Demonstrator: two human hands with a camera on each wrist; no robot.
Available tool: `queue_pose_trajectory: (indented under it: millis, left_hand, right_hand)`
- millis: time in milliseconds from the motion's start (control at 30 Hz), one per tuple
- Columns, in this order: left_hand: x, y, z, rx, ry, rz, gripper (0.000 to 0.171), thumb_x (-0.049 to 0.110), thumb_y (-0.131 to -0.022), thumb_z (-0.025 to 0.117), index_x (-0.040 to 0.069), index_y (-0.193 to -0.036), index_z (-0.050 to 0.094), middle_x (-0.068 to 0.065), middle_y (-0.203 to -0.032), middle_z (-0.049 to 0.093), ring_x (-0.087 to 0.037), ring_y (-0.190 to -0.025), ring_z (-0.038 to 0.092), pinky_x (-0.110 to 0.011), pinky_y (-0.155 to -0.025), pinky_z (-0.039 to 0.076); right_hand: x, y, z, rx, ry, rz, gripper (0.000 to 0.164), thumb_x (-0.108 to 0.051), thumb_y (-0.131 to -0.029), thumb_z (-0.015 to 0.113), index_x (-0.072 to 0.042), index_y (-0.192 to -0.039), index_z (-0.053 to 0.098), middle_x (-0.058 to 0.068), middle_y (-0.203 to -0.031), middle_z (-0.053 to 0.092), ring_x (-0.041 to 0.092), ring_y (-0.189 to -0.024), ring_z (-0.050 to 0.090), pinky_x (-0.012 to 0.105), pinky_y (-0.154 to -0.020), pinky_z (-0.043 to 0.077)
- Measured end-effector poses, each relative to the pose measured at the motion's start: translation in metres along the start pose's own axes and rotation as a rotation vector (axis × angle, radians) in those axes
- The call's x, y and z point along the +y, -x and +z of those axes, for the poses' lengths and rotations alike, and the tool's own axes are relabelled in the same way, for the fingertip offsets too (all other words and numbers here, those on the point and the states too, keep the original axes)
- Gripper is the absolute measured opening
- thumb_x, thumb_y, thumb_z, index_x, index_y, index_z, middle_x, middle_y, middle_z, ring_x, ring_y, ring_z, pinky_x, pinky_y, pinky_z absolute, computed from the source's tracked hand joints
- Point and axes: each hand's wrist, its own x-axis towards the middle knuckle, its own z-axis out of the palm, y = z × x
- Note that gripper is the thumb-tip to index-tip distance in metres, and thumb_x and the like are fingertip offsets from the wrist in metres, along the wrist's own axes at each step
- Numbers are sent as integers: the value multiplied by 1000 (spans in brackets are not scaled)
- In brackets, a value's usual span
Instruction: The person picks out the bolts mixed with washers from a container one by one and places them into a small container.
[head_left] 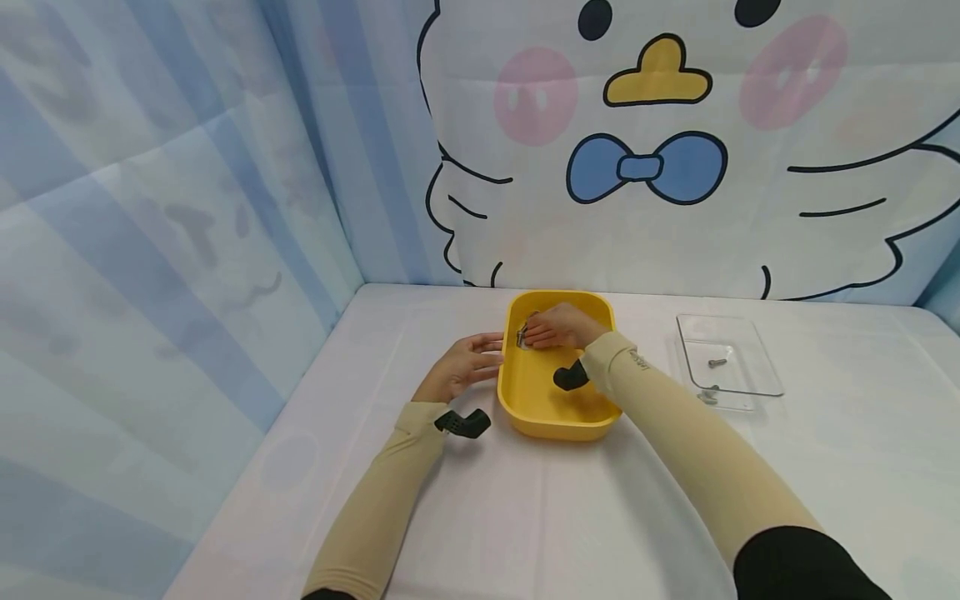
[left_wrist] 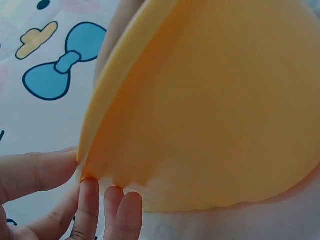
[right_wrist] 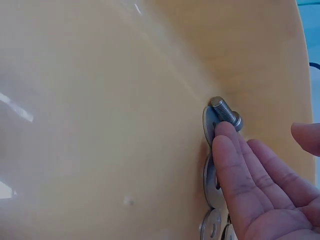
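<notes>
A yellow tray (head_left: pixel 551 408) stands mid-table in the head view. My left hand (head_left: pixel 467 367) is at its left side, with extended fingertips touching the outer wall and the thumb by the rim in the left wrist view. Inside the tray is my right hand (head_left: pixel 558 327), fingers nearly straight and thumb held apart. Its fingertips touch a metal bolt (right_wrist: pixel 225 111) and flat metal washers (right_wrist: pixel 210 187) along the tray's inner wall. The right fingers partly cover these pieces; how many lie there is hidden.
To the tray's right on the white table (head_left: pixel 480 517) stands a clear plastic box (head_left: pixel 757 367). A small screw (head_left: pixel 717 362) shows in it, and further small metal pieces (head_left: pixel 708 395) show near its front edge. A cartoon-printed curtain (head_left: pixel 637 242) hangs behind the table.
</notes>
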Motion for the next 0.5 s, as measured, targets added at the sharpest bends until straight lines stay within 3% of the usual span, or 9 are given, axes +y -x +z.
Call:
queue_pose_trajectory:
  millis: [267,500]
  left_hand:
    - [1,0,0,9,2,-15,51,-1,-88,60,9,-136,47,-9,-140,49,-28,-123,54,-38,-103,47]
    - [3,0,1,7,8,-16,52,-1,-89,59,9,-137,46,-9,-141,47,-28,-124,53,-38,-103,47]
  right_hand:
    - [-3,7,-2,-15,37,16,43,-20,-101,43,12,-130,44,27,-131,51,27,-109,62,35,-103,46]
    - [-4,11,-1,-58,-23,41,47,-21,-102,38,15,-133,39,31,-138,43,37,-127,48,37,-105,43]
